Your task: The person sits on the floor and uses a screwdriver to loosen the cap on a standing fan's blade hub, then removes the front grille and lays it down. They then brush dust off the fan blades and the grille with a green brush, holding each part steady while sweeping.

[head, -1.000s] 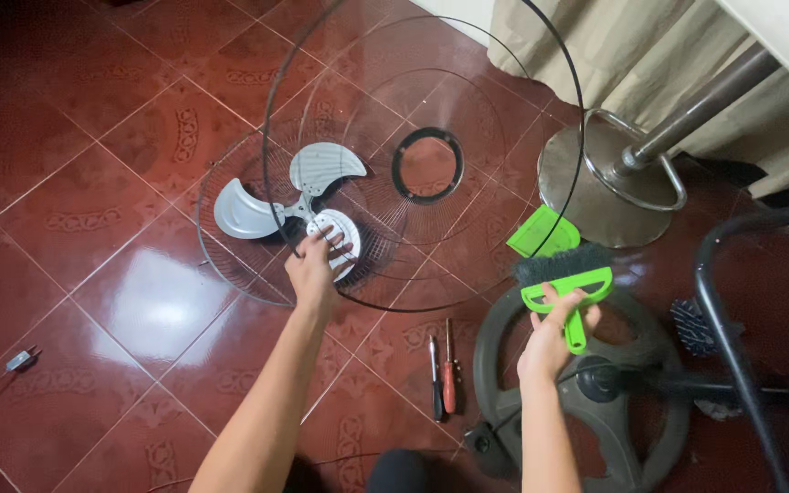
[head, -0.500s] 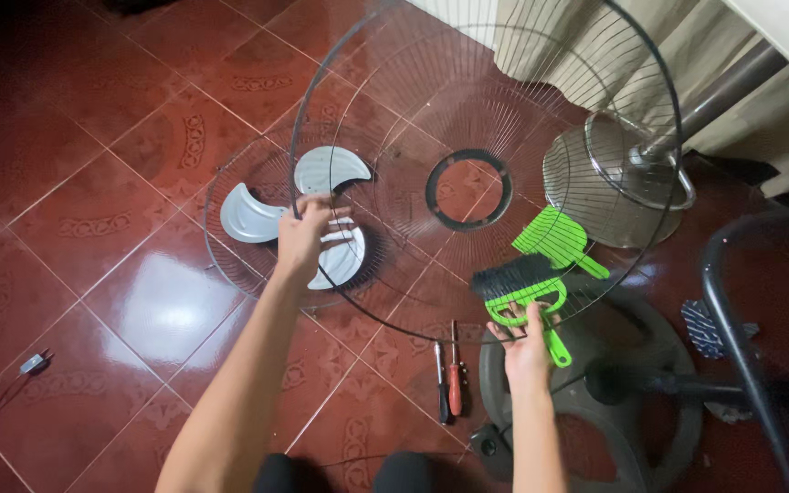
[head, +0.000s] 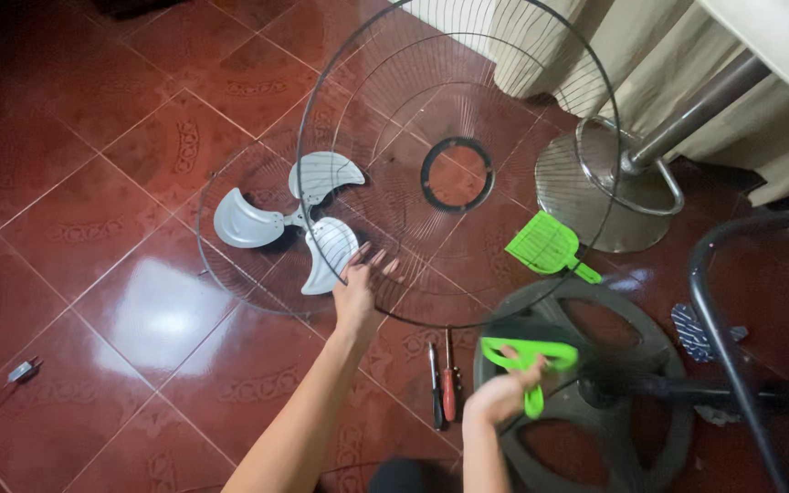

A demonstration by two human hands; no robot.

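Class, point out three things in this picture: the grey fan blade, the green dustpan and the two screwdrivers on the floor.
Grey fan blade (head: 297, 217), head view: on the hub where its three blades meet.
Green dustpan (head: 542, 245), head view: on the flat scoop.
Screwdrivers (head: 448, 388), head view: on the red one's handle.

Two wire grilles (head: 454, 164) (head: 230, 265), one three-bladed propeller (head: 299, 219) and one round base (head: 586, 393) lie on the floor. There are two screwdrivers (head: 443, 383), one green dustpan (head: 545, 246), one green brush (head: 530, 356) and two hands (head: 358, 292) (head: 495, 397).
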